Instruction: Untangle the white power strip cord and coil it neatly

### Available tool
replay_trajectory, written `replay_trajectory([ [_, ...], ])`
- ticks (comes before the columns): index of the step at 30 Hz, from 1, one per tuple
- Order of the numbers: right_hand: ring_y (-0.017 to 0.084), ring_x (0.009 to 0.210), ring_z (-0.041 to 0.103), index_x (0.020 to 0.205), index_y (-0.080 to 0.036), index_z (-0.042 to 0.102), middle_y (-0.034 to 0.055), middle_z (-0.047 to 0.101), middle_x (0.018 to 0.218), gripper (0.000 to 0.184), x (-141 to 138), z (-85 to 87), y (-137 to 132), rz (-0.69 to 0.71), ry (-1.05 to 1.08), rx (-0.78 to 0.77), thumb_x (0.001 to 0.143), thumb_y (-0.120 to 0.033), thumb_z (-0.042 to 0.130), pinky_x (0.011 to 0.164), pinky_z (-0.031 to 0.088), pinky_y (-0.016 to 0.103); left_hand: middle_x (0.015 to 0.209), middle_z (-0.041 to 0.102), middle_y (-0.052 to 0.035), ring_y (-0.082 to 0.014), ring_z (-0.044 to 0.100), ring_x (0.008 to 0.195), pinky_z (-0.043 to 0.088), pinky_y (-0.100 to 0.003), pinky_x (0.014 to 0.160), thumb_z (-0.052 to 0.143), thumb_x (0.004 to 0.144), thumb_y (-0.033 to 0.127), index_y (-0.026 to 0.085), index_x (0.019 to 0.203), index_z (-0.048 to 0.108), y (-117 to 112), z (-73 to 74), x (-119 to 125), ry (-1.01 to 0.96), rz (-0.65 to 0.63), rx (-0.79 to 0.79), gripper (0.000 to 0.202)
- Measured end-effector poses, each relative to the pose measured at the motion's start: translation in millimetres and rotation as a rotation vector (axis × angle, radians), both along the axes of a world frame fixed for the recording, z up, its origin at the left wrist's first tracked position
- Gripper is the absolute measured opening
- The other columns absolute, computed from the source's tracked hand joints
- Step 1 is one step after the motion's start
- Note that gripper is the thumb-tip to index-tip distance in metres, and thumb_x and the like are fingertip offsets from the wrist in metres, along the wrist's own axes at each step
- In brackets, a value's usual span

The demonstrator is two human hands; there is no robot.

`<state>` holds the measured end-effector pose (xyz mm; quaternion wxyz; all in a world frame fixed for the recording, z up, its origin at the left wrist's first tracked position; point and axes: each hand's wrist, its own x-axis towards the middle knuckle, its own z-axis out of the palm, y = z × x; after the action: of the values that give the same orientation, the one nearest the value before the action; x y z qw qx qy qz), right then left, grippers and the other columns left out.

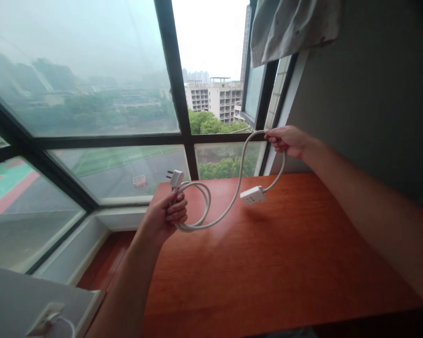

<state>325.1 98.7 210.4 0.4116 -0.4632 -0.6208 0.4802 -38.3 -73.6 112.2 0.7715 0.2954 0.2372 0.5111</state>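
A white extension cord (pixel 240 176) stretches between my two hands above the table. My left hand (pixel 169 213) is closed around the plug end, with a few loops of cord gathered in the fist. The plug (pixel 176 179) sticks up from that fist, its prongs pointing left. Higher and to the right, my right hand (pixel 287 141) pinches the cord. From it a short length hangs down to the white socket block (pixel 253 195), which dangles just above the tabletop, slightly tilted.
The reddish-brown wooden table (pixel 254 267) spreads below both hands. Dark-framed windows (pixel 120 141) stand behind it, one pane swung open at the right. A curtain (pixel 292 28) hangs at upper right. At lower left, a wall outlet (pixel 51 319) has a white cable plugged in.
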Motion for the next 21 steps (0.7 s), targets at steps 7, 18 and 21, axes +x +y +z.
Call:
replay_trajectory([
  [7, 0.005, 0.047, 0.037, 0.087, -0.015, 0.063, 0.0016, 0.058, 0.074, 0.015, -28, 19.7, -40, 0.128, 0.357, -0.076, 0.091, -0.018, 0.049, 0.039, 0.027, 0.019, 0.051, 0.028, 0.0098, -0.0027, 0.028, 0.034, 0.029, -0.014, 0.038, 0.049, 0.095, 0.024, 0.014, 0.078, 0.049, 7, 4.0, 43, -0.046, 0.029, -0.013, 0.02],
  [18, 0.004, 0.043, 0.025, 0.105, -0.017, 0.066, -0.0039, 0.052, 0.067, 0.029, -72, -3.2, -102, 0.28, 0.35, 0.154, 0.083, -0.034, 0.068, 0.037, 0.017, 0.02, 0.052, 0.033, 0.0083, -0.0031, 0.032, 0.034, 0.027, -0.013, 0.036, 0.042, 0.099, 0.024, 0.014, 0.078, 0.05, 19, 9.9, 72, -0.133, 0.056, -0.062, 0.024],
  [21, 0.005, 0.044, 0.029, 0.112, -0.017, 0.065, -0.0035, 0.052, 0.066, 0.035, -89, -11.9, -121, 0.276, 0.276, 0.242, 0.085, -0.039, 0.065, 0.038, 0.019, 0.021, 0.054, 0.04, 0.0053, -0.0043, 0.037, 0.037, 0.027, -0.013, 0.034, 0.04, 0.099, 0.024, 0.013, 0.078, 0.051, 27, 14.9, 80, -0.142, 0.086, -0.05, 0.026],
])
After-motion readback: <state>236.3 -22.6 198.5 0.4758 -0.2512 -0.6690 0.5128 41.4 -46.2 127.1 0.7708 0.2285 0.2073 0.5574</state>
